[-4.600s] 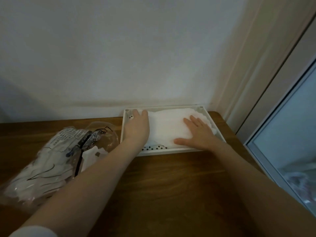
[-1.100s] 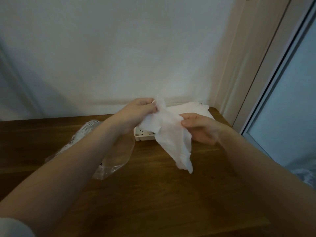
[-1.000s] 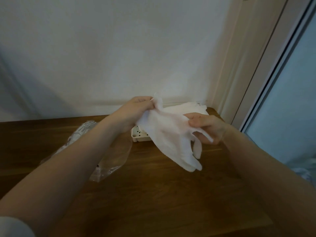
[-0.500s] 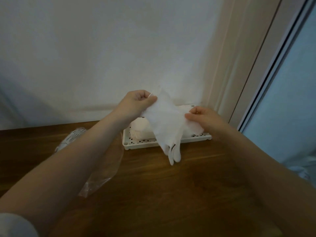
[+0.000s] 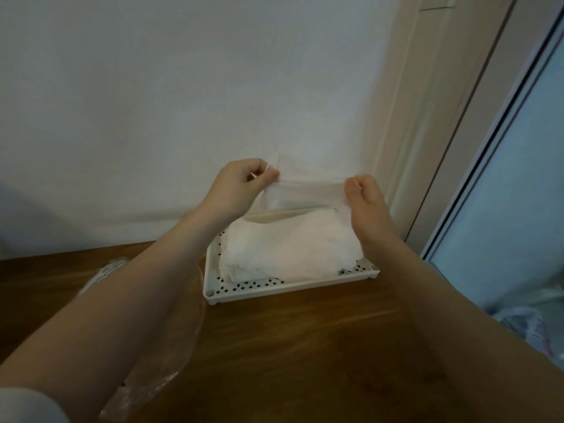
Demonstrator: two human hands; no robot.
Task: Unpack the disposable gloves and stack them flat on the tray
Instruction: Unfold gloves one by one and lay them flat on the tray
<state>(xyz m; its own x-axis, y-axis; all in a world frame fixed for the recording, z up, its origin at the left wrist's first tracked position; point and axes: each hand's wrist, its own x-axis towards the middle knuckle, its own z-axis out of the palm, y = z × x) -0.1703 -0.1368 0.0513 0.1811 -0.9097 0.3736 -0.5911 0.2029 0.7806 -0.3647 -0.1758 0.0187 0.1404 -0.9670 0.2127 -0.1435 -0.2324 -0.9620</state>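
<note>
- Head view, far left: the clear plastic bag [image 5: 158, 358] that the gloves came in lies crumpled on the wooden desk [image 5: 305, 346], mostly hidden under my left forearm, with a white part of it showing beyond my arm.
- My left hand [image 5: 236, 190] is raised above the back left corner of the tray, fingers curled, thumb and fingertips pinching the left edge of one thin, see-through glove [image 5: 302, 190].
- That glove stretches across between my two hands, held up in the air in front of the white wall [image 5: 183, 87], above the far edge of the tray; part of it hangs down near my right hand.
- Below it, the white perforated tray [image 5: 290, 290] sits on the desk against the wall, and a stack of gloves [image 5: 290, 251] lies flat in it, covering most of the tray floor and leaving the dotted front strip bare.
- My right hand [image 5: 364, 199] is curled too, pinching the glove's right edge, above the tray's back right corner.
- Far right: a pale door frame [image 5: 427, 117] and a glass panel [image 5: 518, 193].
</note>
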